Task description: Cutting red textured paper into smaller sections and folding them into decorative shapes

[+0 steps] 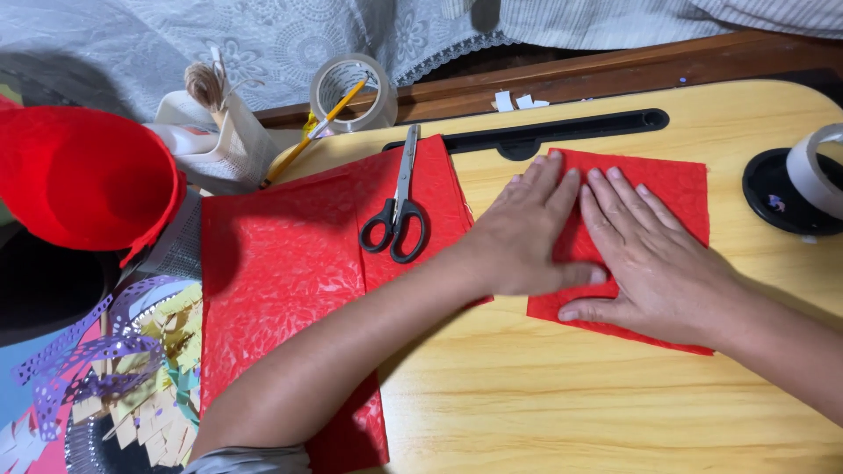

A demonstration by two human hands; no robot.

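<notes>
— Where is the red paper square (pixel 676 189) sitting right now?

— It is lying flat on the pale wooden tabletop (pixel 562 395), toward the right side, turned a little so its long edges are running left to right and its far edge is pointing at the black slot (pixel 536 132) along the rim.

— And the hands?

— Both are pressing down on it. The left hand (pixel 527 233) is coming in from the left, its arm crossing over the bigger red sheet (pixel 281 263), and the right hand (pixel 654 254) is lying beside it, thumbs nearly meeting. Neither grip is closing on anything: fingers are stretched out flat and spread, palms down, holding the paper only by weight.

— Which hand is nearer the middle?

— They are sharing it; the left is covering the near-left part, the right the centre and near edge. The paper is lying directly beneath both.

— What am I not seeing?

— The middle of the square is hiding under the palms, so any fold line there is impossible to make out. The scissors (pixel 399 206) are resting apart on the large sheet, the tape roll (pixel 356 88) farther back, and another roll (pixel 812 171) is getting cut off at the right border.
</notes>
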